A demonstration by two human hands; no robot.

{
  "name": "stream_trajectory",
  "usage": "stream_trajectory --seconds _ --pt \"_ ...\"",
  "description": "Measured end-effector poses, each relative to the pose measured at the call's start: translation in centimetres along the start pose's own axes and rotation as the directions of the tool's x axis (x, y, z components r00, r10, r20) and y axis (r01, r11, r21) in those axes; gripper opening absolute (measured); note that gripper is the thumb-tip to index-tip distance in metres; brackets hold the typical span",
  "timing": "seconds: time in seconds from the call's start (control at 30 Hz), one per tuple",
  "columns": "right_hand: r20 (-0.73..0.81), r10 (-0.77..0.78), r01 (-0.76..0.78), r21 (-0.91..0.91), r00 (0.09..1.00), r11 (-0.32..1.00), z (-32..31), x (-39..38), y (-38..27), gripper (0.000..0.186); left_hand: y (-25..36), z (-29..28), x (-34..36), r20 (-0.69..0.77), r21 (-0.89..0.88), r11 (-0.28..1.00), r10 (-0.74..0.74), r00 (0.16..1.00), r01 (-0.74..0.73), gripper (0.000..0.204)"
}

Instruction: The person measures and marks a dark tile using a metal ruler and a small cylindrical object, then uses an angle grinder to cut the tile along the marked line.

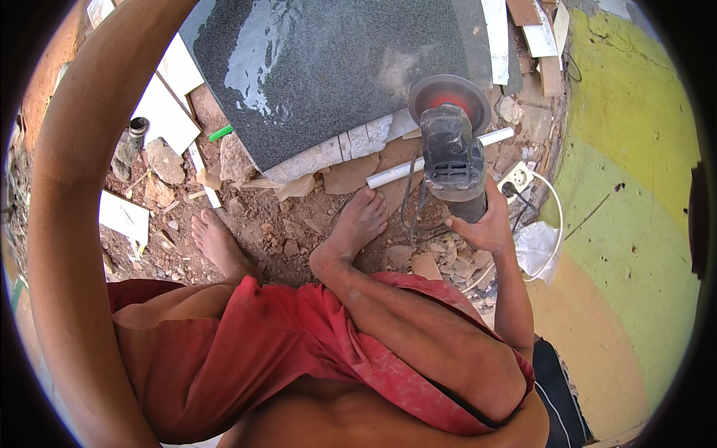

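My right hand [487, 224] is wrapped round the rear body of a dusty black angle grinder [452, 160]. Its round grey disc [478, 97], with a red centre, lies at the right part of the near edge of a dark speckled stone slab [336, 67]; whether it touches the stone I cannot tell. Wet, shiny patches mark the slab's left part, and pale dust lies near the disc. My left arm [82, 149] reaches up past the top edge of the view, so the left hand is out of sight.
A white pipe [392, 173] runs beneath the grinder. Right of my hand sit a white socket block [515, 179] with a black plug and a looping white cable [559, 224]. My bare feet [357, 224] stand on rubble. White tile offcuts [160, 116] lie left; a painted wall [627, 187] rises right.
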State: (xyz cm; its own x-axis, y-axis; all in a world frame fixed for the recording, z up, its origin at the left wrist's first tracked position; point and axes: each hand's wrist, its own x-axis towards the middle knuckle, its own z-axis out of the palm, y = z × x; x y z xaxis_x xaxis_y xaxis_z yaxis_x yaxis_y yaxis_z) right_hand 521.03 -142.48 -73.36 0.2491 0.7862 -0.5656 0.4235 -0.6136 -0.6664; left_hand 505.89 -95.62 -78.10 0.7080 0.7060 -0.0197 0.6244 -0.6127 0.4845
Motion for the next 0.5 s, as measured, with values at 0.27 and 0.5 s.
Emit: stream_trajectory --seconds 0.27,0.5 --pt "-0.006 -0.003 0.003 0.017 1.000 1.000 0.19 0.10 -0.40 0.080 0.25 -0.13 -0.20 0.007 -0.011 1.000 -0.005 1.000 0.005 0.055" --pt "-0.028 -0.019 0.019 0.008 0.999 1.000 0.60 0.11 -0.50 0.077 0.20 -0.09 -0.14 0.008 -0.002 1.000 -0.015 1.000 0.015 0.055"
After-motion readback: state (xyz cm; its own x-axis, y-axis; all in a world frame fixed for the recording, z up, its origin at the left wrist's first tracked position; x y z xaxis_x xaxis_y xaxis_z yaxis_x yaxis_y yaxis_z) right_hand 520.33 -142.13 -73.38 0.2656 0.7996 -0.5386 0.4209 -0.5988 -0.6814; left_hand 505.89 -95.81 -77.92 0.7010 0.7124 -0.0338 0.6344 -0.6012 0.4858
